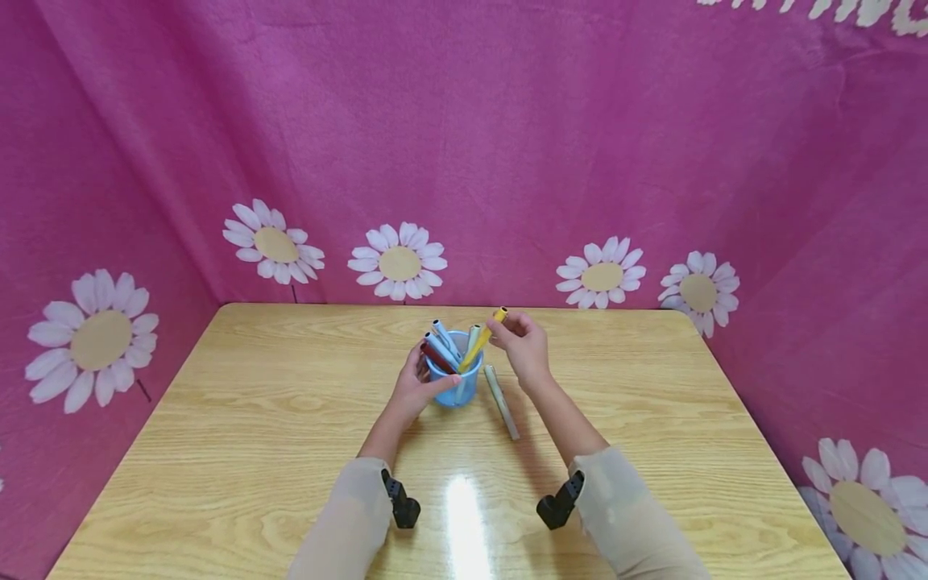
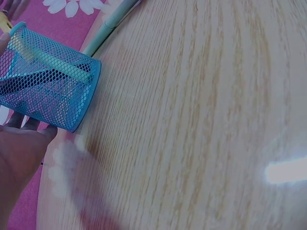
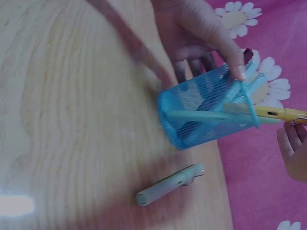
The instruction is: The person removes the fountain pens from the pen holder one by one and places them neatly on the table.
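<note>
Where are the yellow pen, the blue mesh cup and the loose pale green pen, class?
Yellow pen (image 1: 482, 341): head view, middle of its length.
Blue mesh cup (image 2: 52, 81): left wrist view, its side wall.
Loose pale green pen (image 3: 169, 187): right wrist view, middle of its length.

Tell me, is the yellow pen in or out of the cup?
Partly in: the yellow pen has its lower end inside the blue mesh pen cup, visible through the mesh; its top sticks out, pinched by the right hand.

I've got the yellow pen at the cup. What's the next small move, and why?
Probably have the right hand lower the yellow pen deeper into the mesh cup: its lower end is already inside, and the left hand grips the cup.
</note>
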